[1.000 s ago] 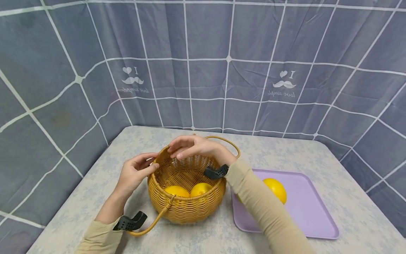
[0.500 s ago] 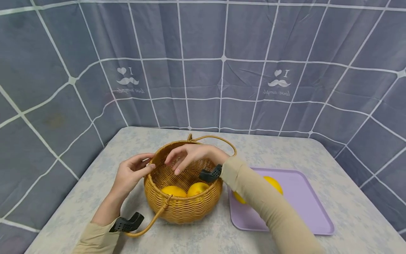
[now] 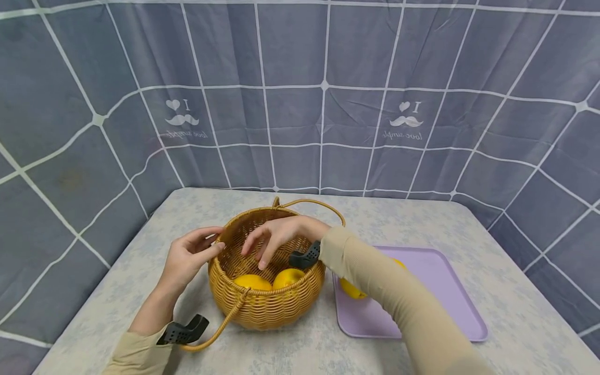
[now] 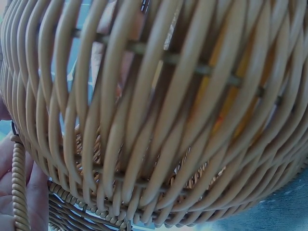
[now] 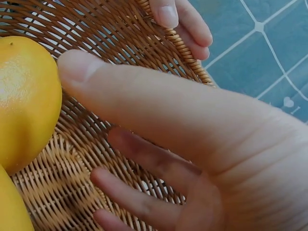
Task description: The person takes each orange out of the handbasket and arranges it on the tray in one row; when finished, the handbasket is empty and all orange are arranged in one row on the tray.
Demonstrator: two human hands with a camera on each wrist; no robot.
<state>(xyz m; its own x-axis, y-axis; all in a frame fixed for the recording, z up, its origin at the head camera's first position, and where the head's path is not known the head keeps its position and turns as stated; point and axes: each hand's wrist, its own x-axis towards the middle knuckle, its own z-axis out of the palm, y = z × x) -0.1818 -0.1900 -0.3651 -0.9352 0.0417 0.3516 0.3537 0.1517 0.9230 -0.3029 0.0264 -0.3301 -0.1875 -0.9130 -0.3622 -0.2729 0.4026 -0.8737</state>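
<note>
A round wicker basket stands on the table with two yellow fruits inside. My left hand pinches its left rim; in the right wrist view the thumb lies inside the rim and the fingers outside. My right hand reaches down into the basket with fingers spread, holding nothing, just above the fruits. Up close, the right hand hovers beside one fruit. The left wrist view is filled by the basket wall.
A purple tray lies to the right of the basket, with a yellow fruit on it mostly hidden by my right forearm. One basket handle hangs toward me, another lies behind. Checked curtains close off the table.
My right hand has dropped from above the far rim down into the basket, fingers spreading. The left hand has stayed on the rim.
</note>
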